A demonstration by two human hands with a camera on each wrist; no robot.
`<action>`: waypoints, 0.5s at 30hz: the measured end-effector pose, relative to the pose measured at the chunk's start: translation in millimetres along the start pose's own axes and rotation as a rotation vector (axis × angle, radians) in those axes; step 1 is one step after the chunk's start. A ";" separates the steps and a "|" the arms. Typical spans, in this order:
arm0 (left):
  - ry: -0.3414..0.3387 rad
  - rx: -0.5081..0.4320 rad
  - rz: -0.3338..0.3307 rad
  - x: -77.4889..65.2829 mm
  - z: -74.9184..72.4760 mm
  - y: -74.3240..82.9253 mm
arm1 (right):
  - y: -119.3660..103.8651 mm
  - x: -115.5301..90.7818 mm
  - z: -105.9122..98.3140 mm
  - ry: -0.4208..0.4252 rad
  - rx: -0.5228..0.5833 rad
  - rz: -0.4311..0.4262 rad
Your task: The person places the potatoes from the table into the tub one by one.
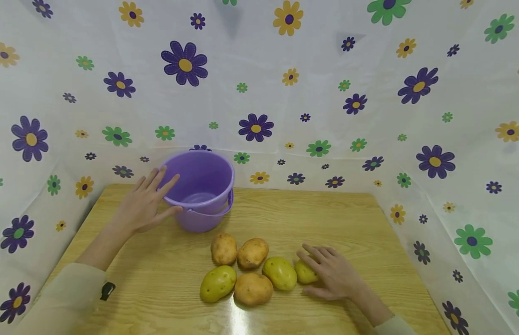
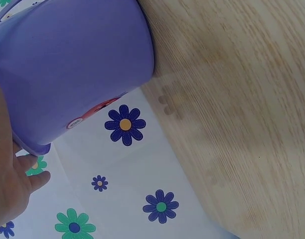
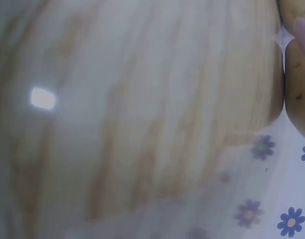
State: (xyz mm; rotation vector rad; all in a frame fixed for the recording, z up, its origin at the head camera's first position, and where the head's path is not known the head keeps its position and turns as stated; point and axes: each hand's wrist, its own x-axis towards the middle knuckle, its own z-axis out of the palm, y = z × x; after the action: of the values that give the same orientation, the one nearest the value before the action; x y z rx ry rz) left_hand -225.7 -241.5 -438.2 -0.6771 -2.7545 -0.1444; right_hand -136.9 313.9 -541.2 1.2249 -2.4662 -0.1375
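Note:
A purple bucket (image 1: 205, 218) stands upright at the back left of the wooden table, its handle hanging down at the front. My left hand (image 1: 148, 204) rests at the bucket's left rim with its fingers spread; the left wrist view shows the hand (image 2: 10, 184) beside that rim. On the right, my right hand (image 1: 332, 274) lies over a greenish-yellow potato (image 1: 305, 273), partly covering it, fingers extended across its top and thumb on the near side. Close by sit two more greenish-yellow potatoes (image 1: 280, 273) and three brown potatoes (image 1: 254, 289).
The wooden table (image 1: 309, 214) carries the bucket and the potatoes in front of it. A white flower-patterned sheet (image 1: 226, 107) walls in the table at the back and both sides. A small black item (image 1: 107, 291) shows at the left sleeve.

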 end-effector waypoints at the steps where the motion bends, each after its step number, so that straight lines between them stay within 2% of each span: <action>1: 0.000 0.002 0.001 0.0 -0.4 0.2 | -0.4 -0.1 0.0 -0.001 0.000 -0.001; 15: -0.008 0.006 0.006 0.4 0.8 -1.5 | -4.1 0.2 4.8 -0.005 0.008 0.003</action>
State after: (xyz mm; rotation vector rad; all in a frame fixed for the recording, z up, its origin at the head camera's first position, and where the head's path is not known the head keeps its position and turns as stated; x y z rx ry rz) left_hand -226.9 -242.5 -438.9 -0.6862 -2.7594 -0.1317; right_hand -135.8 310.8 -546.6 1.2255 -2.4752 -0.1302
